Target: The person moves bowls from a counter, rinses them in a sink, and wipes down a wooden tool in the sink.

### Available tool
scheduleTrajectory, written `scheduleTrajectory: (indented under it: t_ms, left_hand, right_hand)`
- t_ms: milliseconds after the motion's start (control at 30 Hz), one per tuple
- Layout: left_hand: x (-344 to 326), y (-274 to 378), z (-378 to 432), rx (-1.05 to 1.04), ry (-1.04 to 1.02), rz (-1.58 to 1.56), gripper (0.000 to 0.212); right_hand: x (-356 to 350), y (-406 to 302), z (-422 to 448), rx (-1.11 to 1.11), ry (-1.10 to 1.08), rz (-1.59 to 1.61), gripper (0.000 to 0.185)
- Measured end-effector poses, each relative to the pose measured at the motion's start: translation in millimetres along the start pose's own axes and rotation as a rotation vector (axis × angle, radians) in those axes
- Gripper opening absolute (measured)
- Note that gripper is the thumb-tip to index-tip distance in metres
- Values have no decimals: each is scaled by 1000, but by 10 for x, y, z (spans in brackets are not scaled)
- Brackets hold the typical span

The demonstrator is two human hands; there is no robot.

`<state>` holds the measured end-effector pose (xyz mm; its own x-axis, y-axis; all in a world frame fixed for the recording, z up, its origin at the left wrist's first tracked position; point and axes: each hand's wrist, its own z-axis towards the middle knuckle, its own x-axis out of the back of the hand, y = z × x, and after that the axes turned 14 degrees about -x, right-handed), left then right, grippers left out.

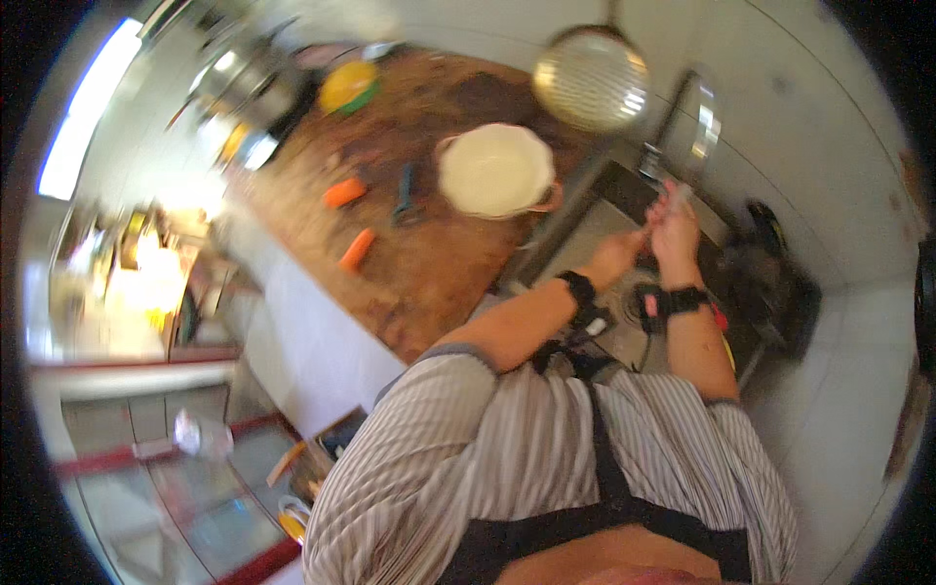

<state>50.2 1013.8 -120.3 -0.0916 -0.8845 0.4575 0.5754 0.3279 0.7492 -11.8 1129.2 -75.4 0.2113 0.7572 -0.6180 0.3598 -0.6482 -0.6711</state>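
Observation:
Both bare hands are together over a kitchen sink, just below the outlet of a metal faucet. My right hand is raised right under the faucet, with its fingers bent. Something pale and translucent shows at those fingertips; blur hides whether it is water or an object. My left hand reaches in from the left and meets the right hand near its fingers. Whether the left fingers hold anything is too blurred to tell. A dark band with a small device sits on each wrist.
Left of the sink, a wooden counter bears a cream scalloped bowl, two carrot pieces and a dark peeler. A yellow-green object and a metal pot stand farther back. A round strainer hangs on the wall.

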Motion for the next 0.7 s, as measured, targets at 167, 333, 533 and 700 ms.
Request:
scheduleTrajectory:
  t_ms: [167, 333, 533, 700]
  left_hand:
    - [-8, 324, -24, 383, 88, -621, 29]
    - [120, 414, 219, 685, 155, -653, 33]
    - [184, 385, 269, 669, 97, -764, 31]
    - [84, 380, 325, 657, 72, -828, 27]
  right_hand:
    - [-97, -122, 75, 120, 165, -94, 17]
    - [-203, 82, -194, 86, -119, -227, 22]
    - [-141, -149, -138, 96, -154, -430, 21]
    - [-130, -224, -174, 38, -153, -232, 23]
